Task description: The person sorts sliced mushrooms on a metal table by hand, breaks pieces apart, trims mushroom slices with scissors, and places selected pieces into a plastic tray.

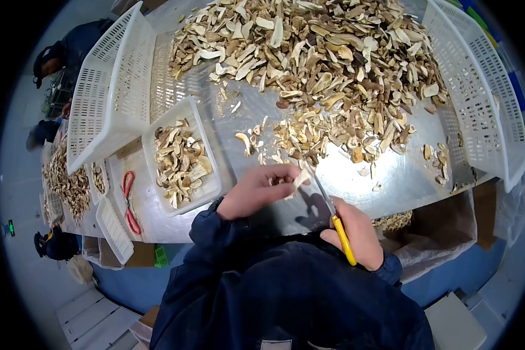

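Note:
My left hand (262, 189) pinches a pale dried mushroom slice (301, 178) between thumb and fingers, just above the metal table. Closed around yellow-handled scissors (344, 240), my right hand (359, 233) sits to the right. The scissors are seen nearly edge-on, and their thin blades point up and left, with the tips close to the slice. Beyond both hands spreads a large heap of dried mushroom slices (326, 58), with smaller pieces scattered along its near side. Left of my left hand stands a white plastic tray (216, 189) holding more slices.
Tall perforated white baskets stand at the left (108, 111) and right (478, 99) of the metal table (245, 111). Red-handled scissors (128, 201) lie near a white slotted lid (114, 230). A lined box (443, 233) sits below the table edge. Other people in dark clothing (79, 46) are at far left.

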`<state>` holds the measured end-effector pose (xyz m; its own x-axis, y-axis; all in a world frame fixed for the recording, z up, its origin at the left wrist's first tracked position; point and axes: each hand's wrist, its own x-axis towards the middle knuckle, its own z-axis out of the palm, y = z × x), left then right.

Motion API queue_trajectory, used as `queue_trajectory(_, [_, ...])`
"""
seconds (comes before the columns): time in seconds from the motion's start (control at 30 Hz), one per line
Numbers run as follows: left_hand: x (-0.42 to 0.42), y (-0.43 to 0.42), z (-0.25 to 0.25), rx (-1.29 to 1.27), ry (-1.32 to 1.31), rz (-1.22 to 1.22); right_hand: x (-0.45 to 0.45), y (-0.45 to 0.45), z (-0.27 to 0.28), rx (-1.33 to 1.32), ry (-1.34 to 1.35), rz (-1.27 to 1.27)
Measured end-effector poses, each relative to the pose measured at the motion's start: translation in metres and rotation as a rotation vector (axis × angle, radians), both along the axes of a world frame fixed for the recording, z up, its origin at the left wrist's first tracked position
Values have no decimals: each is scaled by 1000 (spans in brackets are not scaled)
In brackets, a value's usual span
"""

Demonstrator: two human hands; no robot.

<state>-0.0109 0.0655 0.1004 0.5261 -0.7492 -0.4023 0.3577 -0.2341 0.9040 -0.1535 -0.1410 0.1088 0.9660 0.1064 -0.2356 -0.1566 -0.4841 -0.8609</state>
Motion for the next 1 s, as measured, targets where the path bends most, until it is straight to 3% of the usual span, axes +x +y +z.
queue_trajectory(0.17, [5, 16, 4, 142, -127, -150, -7, 1, -12, 71, 3, -74])
queue_trajectory(0.27, [5, 55, 8, 213, -115, 268, -5, -1, -19, 50, -12, -201])
queue_trajectory(0.33, [14, 93, 10, 462, -445, 436, -3, -7, -32, 95, -57, -351])
queue_trajectory(0.43, [28, 117, 16, 957, -809, 450, -1, -14, -45, 321, 8, -552])
queue_trajectory(0.53, [36, 95, 22, 903, -1277, 267, 1, -14, -62, 703, -50, -660])
queue_trajectory(0.7, [66, 8, -22, 501, -1011, 250, -3, -14, -76, 764, -131, -671])
queue_trajectory(0.77, [80, -30, -49, 530, -1132, 299, -7, -14, -81, 757, -172, -667])
queue_trajectory(0.87, [97, -65, -68, 639, -1091, 400, -9, -14, -84, 802, -198, -671])
queue_trajectory(1.0, [109, -56, -74, 563, -1075, 259, -7, -16, -79, 771, -206, -660])
